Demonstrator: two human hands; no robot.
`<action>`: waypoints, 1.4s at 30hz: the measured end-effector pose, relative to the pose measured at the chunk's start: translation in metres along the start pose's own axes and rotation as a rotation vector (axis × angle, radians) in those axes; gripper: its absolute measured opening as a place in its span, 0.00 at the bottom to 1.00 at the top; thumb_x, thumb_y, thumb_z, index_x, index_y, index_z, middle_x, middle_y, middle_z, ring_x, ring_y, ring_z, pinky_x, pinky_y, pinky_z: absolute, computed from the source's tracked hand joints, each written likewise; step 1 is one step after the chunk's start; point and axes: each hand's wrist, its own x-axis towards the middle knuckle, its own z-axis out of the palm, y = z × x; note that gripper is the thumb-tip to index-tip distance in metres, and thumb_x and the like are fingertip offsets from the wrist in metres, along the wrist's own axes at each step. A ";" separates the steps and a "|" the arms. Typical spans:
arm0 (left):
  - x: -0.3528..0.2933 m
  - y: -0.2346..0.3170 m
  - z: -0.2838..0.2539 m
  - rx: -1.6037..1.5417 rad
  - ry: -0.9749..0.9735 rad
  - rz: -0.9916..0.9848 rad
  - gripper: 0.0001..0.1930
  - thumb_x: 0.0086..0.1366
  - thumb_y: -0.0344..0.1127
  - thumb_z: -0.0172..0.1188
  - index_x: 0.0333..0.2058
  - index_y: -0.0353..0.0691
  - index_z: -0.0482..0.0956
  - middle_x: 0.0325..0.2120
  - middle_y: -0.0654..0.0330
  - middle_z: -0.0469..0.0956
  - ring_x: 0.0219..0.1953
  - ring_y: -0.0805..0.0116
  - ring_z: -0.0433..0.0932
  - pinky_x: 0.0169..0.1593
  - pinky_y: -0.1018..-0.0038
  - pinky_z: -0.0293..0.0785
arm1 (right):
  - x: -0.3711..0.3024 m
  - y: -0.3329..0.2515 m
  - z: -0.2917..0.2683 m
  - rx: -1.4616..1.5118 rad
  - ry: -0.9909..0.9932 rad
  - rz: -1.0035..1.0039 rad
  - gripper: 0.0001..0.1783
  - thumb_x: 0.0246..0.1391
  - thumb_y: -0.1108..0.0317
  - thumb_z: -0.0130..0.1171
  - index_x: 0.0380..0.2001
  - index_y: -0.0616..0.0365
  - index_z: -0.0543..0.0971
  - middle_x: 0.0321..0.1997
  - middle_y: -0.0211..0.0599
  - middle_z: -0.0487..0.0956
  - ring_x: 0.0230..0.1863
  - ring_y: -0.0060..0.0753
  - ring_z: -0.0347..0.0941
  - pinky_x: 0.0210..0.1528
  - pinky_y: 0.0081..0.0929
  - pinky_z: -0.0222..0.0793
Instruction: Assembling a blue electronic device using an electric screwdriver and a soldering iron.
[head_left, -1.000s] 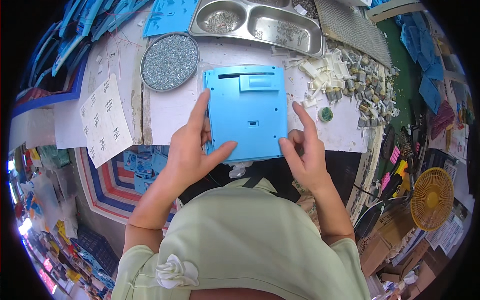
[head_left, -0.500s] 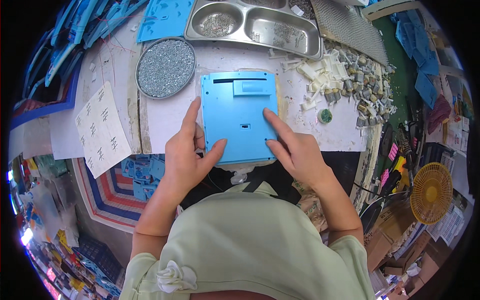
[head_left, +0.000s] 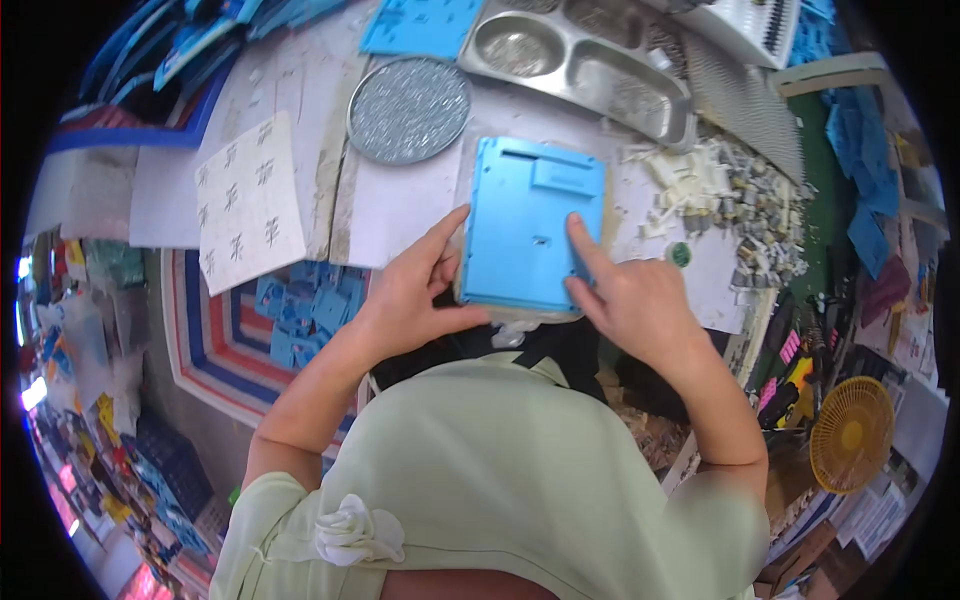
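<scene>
A light blue plastic housing panel (head_left: 515,235) lies flat on a backing at the table's front edge. It has a long slot at the top, a raised rectangular block and a small cutout near its middle. My left hand (head_left: 415,300) is open along its left side, index finger at the edge and thumb stretched beside the lower left corner. Over the right part, my right hand (head_left: 640,300) rests with fingers spread. Its index fingertip touches the panel's face, and the thumb is at the right edge; the other fingers are partly hidden.
A round tray of small metal screws (head_left: 410,110) stands beyond the panel, near a steel compartment tray (head_left: 590,62) of small parts. Motors and white plastic pieces (head_left: 735,205) are heaped at right, near a small green-topped round thing (head_left: 679,254). A handwritten sheet (head_left: 250,200) lies left.
The view has turned, so the table's things appear shifted right and tilted. My left thumb has come off the panel's lower left face. The right hand still touches the panel.
</scene>
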 end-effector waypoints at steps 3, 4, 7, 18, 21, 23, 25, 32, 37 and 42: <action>-0.004 -0.020 0.004 -0.037 0.002 -0.005 0.47 0.56 0.24 0.72 0.73 0.37 0.58 0.26 0.68 0.60 0.27 0.76 0.61 0.33 0.79 0.65 | 0.005 -0.012 -0.007 0.012 -0.072 -0.005 0.43 0.58 0.52 0.66 0.69 0.66 0.66 0.15 0.41 0.77 0.18 0.49 0.77 0.25 0.42 0.73; -0.006 -0.026 0.008 -0.145 0.009 -0.023 0.47 0.57 0.24 0.71 0.73 0.38 0.59 0.26 0.68 0.60 0.27 0.76 0.60 0.33 0.79 0.64 | 0.007 -0.014 -0.009 0.012 -0.090 -0.007 0.45 0.56 0.51 0.68 0.69 0.68 0.66 0.15 0.41 0.77 0.18 0.48 0.78 0.25 0.42 0.74; -0.009 -0.034 0.019 -0.365 0.032 -0.052 0.46 0.57 0.23 0.70 0.74 0.38 0.59 0.29 0.67 0.60 0.28 0.76 0.60 0.33 0.79 0.64 | 0.014 -0.020 -0.008 0.013 -0.119 -0.045 0.51 0.50 0.52 0.74 0.68 0.76 0.64 0.18 0.44 0.79 0.20 0.47 0.79 0.27 0.40 0.75; -0.016 -0.039 0.017 0.106 0.024 0.243 0.48 0.56 0.29 0.73 0.74 0.39 0.58 0.33 0.55 0.69 0.31 0.60 0.71 0.37 0.68 0.74 | 0.012 -0.006 -0.012 0.076 -0.175 -0.089 0.52 0.50 0.58 0.74 0.68 0.81 0.61 0.17 0.48 0.78 0.19 0.50 0.78 0.26 0.41 0.75; -0.018 -0.043 0.015 0.105 -0.004 0.252 0.45 0.57 0.31 0.73 0.73 0.40 0.61 0.34 0.52 0.73 0.32 0.56 0.75 0.39 0.66 0.76 | 0.010 -0.004 -0.010 0.099 -0.171 -0.088 0.52 0.50 0.58 0.74 0.68 0.79 0.60 0.17 0.47 0.77 0.19 0.51 0.77 0.26 0.41 0.75; -0.018 -0.048 0.017 0.123 0.027 0.296 0.44 0.57 0.31 0.73 0.72 0.41 0.63 0.34 0.52 0.74 0.32 0.55 0.76 0.38 0.66 0.76 | 0.010 -0.003 -0.007 0.072 -0.180 -0.098 0.52 0.50 0.59 0.74 0.69 0.79 0.60 0.17 0.47 0.77 0.19 0.51 0.77 0.26 0.41 0.75; -0.020 -0.051 0.016 0.162 0.048 0.318 0.43 0.57 0.32 0.74 0.71 0.42 0.65 0.34 0.52 0.75 0.32 0.55 0.76 0.38 0.65 0.76 | 0.009 -0.001 -0.002 0.052 -0.183 -0.098 0.52 0.50 0.58 0.74 0.68 0.79 0.60 0.17 0.47 0.77 0.19 0.50 0.77 0.26 0.41 0.75; -0.003 -0.014 -0.044 0.195 -0.060 0.179 0.27 0.57 0.35 0.73 0.56 0.43 0.80 0.33 0.57 0.77 0.34 0.55 0.78 0.39 0.62 0.75 | 0.023 -0.012 -0.034 -0.164 -0.287 -0.168 0.51 0.50 0.54 0.74 0.67 0.79 0.63 0.18 0.47 0.78 0.21 0.50 0.80 0.28 0.42 0.76; 0.077 -0.030 -0.096 0.824 0.679 0.388 0.07 0.59 0.36 0.69 0.33 0.41 0.85 0.33 0.59 0.79 0.34 0.60 0.78 0.42 0.63 0.72 | 0.115 -0.024 -0.063 0.041 0.205 -0.301 0.10 0.51 0.61 0.70 0.34 0.53 0.85 0.27 0.39 0.82 0.35 0.48 0.80 0.35 0.42 0.76; 0.115 -0.039 -0.088 0.858 0.574 0.345 0.05 0.58 0.34 0.69 0.30 0.40 0.85 0.28 0.56 0.80 0.36 0.56 0.79 0.44 0.60 0.72 | 0.239 -0.023 0.007 -0.248 0.258 -0.401 0.08 0.53 0.64 0.67 0.36 0.54 0.85 0.40 0.33 0.84 0.50 0.43 0.75 0.51 0.41 0.72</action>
